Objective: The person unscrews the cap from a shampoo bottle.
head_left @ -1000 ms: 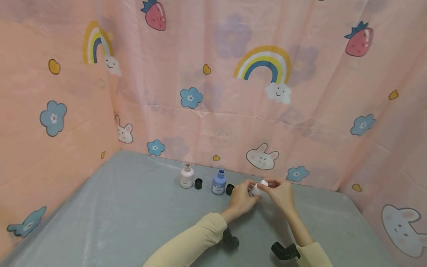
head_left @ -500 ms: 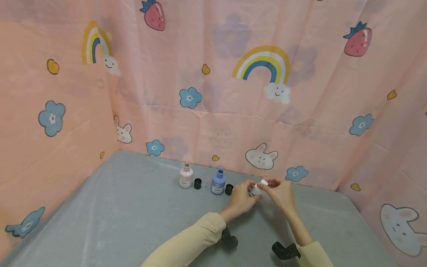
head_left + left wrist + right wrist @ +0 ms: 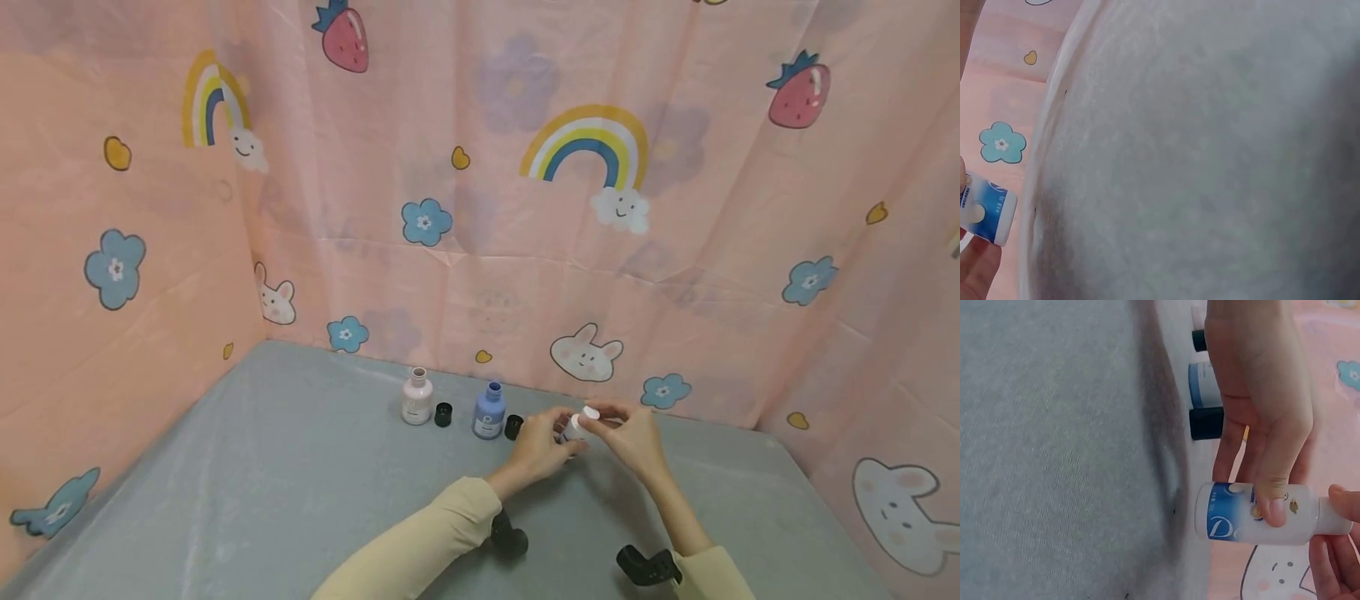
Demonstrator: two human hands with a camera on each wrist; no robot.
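Note:
My left hand [image 3: 536,448] grips a small white bottle [image 3: 1244,515] with a blue label band near its base, thumb across its side. The bottle is tilted in the head view, its top toward my right hand. Thumb and fingers of my right hand [image 3: 633,440] pinch the white cap [image 3: 1333,519] at the bottle's neck. In the left wrist view only the base end of the bottle shows, at the left edge. Beyond my left hand stand a blue bottle [image 3: 489,415] and a pale pink bottle [image 3: 417,400], both uncapped and upright.
One black cap [image 3: 443,414] lies beside the pink bottle. A second black cap [image 3: 513,427] sits between the blue bottle and my left hand. The grey tabletop [image 3: 300,467] ends at a pink patterned curtain [image 3: 450,275]. Black wrist devices [image 3: 647,567] hang by both sleeves.
Both hands keep their hold on the white bottle and its cap. My left hand and forearm have shifted slightly left. The head view has moved a little.

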